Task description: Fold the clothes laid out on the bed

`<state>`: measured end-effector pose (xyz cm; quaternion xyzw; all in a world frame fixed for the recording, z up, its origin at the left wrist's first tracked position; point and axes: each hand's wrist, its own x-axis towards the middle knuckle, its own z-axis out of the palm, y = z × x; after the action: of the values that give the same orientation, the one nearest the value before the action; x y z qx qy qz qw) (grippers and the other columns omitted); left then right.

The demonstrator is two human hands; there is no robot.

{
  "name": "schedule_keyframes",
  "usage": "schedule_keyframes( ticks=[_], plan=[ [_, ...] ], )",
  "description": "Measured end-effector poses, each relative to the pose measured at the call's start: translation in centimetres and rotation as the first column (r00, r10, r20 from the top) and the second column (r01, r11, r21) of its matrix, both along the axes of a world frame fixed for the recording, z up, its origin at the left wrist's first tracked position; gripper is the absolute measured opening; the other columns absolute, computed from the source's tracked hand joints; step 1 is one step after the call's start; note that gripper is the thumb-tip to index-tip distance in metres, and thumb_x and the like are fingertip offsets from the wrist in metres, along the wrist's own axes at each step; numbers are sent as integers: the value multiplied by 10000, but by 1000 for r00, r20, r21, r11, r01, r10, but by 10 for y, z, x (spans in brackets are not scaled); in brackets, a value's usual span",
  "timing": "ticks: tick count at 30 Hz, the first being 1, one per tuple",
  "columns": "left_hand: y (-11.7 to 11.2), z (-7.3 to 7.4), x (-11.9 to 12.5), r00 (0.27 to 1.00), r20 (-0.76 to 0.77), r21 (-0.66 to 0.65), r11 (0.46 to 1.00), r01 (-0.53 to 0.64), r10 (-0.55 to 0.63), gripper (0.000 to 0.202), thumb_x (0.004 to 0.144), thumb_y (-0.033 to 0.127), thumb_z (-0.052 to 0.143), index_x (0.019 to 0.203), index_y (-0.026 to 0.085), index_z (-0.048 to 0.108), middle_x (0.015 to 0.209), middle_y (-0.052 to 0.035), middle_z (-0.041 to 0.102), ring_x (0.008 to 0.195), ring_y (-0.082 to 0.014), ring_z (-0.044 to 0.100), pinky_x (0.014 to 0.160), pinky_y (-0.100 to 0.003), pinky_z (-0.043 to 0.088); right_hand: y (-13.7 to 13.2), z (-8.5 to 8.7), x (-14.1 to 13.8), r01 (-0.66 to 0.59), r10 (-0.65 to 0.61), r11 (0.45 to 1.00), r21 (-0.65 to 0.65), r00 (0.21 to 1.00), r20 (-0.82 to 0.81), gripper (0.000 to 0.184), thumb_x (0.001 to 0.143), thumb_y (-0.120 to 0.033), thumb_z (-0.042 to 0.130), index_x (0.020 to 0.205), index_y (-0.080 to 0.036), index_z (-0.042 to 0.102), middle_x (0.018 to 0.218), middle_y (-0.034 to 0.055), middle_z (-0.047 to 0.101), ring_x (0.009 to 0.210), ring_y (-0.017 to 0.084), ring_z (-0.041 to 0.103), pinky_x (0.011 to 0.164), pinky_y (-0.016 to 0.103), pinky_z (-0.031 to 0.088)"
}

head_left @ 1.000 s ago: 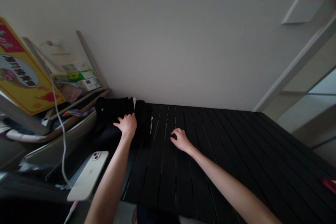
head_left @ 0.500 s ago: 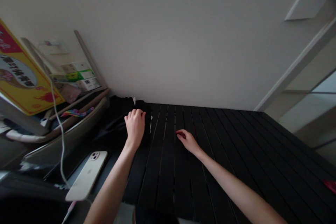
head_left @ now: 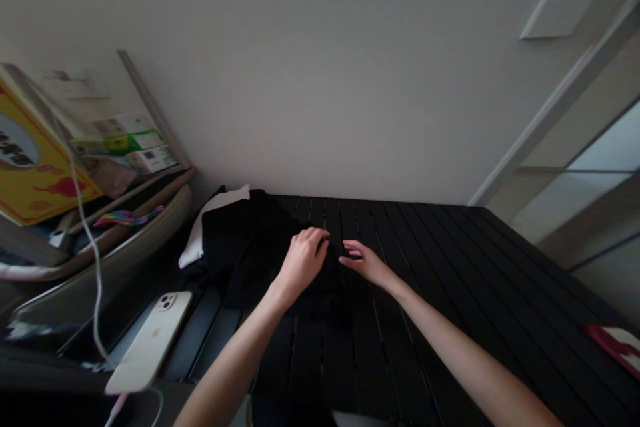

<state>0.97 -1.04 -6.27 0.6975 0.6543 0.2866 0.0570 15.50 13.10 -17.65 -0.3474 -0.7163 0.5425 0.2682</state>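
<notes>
A black cloth with a white part (head_left: 195, 240), probably a garment, lies bunched on the dark slatted table (head_left: 450, 280). Over its right side is my left hand (head_left: 303, 257), fingers curled down and apparently closed on the dark fabric; black against black hides the exact grip. Just to the right, my right hand (head_left: 370, 263) hovers near the cloth's edge. Its thumb and fingers are apart, and nothing shows between them.
A white smartphone (head_left: 150, 343) lies at the left with a cable (head_left: 95, 280) near it. Beyond stands a grey-rimmed holder (head_left: 160, 220) with a yellow box (head_left: 45, 173) and small packages (head_left: 150, 157). A red-edged object (head_left: 617, 347) sits far right; a wall (head_left: 350, 80) rises behind.
My left hand has moved right, and the black cloth now spreads further right, showing its white part at the left. My right hand's fingers have opened. The view has shifted slightly right.
</notes>
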Motion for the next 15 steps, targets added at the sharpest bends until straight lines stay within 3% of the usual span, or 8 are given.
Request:
schedule_keyframes(
  ticks=[2,3,5,7,8,10,12,15],
  plan=[
    [2,-10,-16,946,-109,29,952,-304,305,248,926,211,447,1129,179,586,1198,-100,614,1127,-228,545,947,-371,425,-19,0,-4,-101,96,992,73,993,68,623,698,-448,712,1242,-193,546,1285,146,573,1160,279,556,991,465,413],
    [3,-14,-26,873,-167,46,888,-457,458,298,914,208,455,1192,164,554,1279,-128,565,1193,-259,498,972,-405,407,-30,1,-7,-155,142,981,116,984,110,675,689,-459,722,1278,-199,521,1315,146,550,1207,283,517,1017,473,384],
    [1,-22,-45,669,-269,77,707,-703,693,461,886,207,477,1336,112,437,1396,-198,447,1287,-336,395,997,-496,367,-52,4,-17,-257,211,944,204,952,221,845,632,-474,771,1363,-206,442,1394,158,471,1302,308,411,1065,498,307],
    [-5,-29,-62,519,-332,53,565,-823,787,561,873,183,463,1404,58,332,1354,-248,464,1251,-376,425,964,-552,367,-68,6,-26,-301,204,913,275,921,333,955,573,-439,818,1399,-221,392,1421,161,425,1337,339,340,1072,529,261],
    [-8,-31,-69,498,-350,22,538,-842,793,542,875,161,437,1396,48,339,1284,-245,520,1194,-368,481,942,-552,380,-72,6,-30,-303,185,905,297,911,367,919,574,-397,823,1378,-227,414,1392,154,449,1319,344,356,1056,531,275],
    [-16,-34,-75,532,-370,-43,558,-829,761,436,882,116,374,1309,79,452,1135,-190,606,1074,-318,568,916,-515,406,-73,6,-36,-300,174,898,321,913,368,639,641,-258,764,1234,-217,530,1237,119,551,1203,304,475,996,468,354],
    [-21,-36,-71,608,-368,-94,623,-777,703,354,885,97,352,1170,126,560,1080,-151,621,1028,-284,597,899,-464,428,-67,6,-37,-287,190,901,325,935,299,349,679,-108,633,1011,-207,594,1048,66,604,1035,235,570,909,369,419],
    [-23,-40,-49,805,-246,-209,782,-588,540,283,868,86,414,1057,154,613,1046,-116,625,977,-234,624,850,-351,466,-53,9,-28,-191,145,914,357,978,151,286,641,-36,488,850,-221,550,910,22,603,913,196,596,831,305,442]
  ],
)
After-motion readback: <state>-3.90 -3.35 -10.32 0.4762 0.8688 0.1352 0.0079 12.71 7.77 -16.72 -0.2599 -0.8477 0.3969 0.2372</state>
